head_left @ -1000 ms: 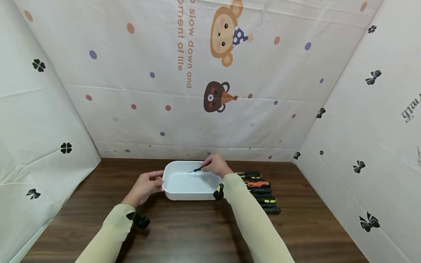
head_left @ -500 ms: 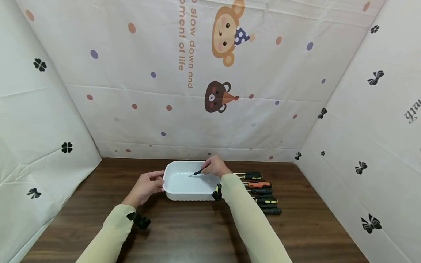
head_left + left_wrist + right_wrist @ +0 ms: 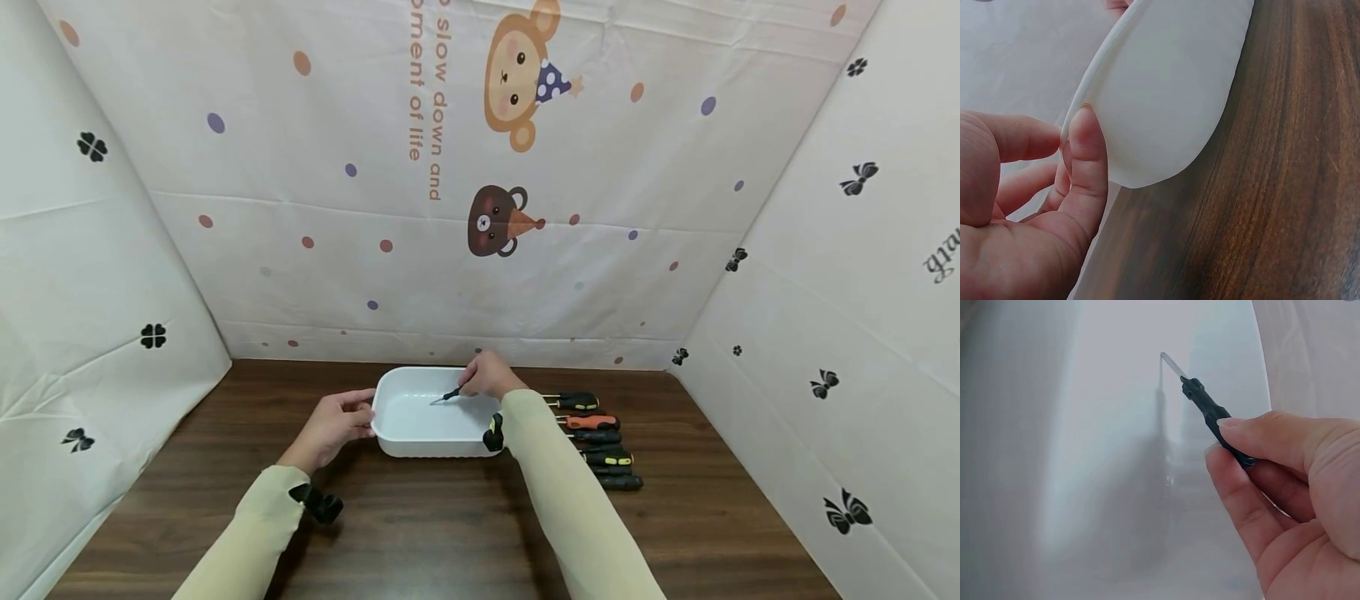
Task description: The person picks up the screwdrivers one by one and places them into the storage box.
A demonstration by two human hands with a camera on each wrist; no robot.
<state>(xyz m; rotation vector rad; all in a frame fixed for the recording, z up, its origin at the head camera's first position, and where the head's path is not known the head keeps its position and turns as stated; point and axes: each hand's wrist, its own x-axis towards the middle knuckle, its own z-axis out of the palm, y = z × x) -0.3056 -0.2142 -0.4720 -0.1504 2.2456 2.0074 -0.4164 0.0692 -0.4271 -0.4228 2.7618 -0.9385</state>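
Brown table (image 3: 420, 533): we recorded one white tub (image 3: 438, 448), pinched by the left hand (image 3: 339, 427); one small screwdriver (image 3: 1207, 409), pinched by the right hand (image 3: 492, 375); several larger tools (image 3: 592, 422) to that hand's right.

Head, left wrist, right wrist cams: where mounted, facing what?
Head: on the head, facing forward-down at the white tray; left hand, right hand, sleeves show.
Left wrist: worn there, facing the tray's outer wall; left hand, bit of right at top.
Right wrist: worn there, facing into the tray; right hand pinches a black-handled screwdriver.
Shared by head and right wrist: screwdriver.
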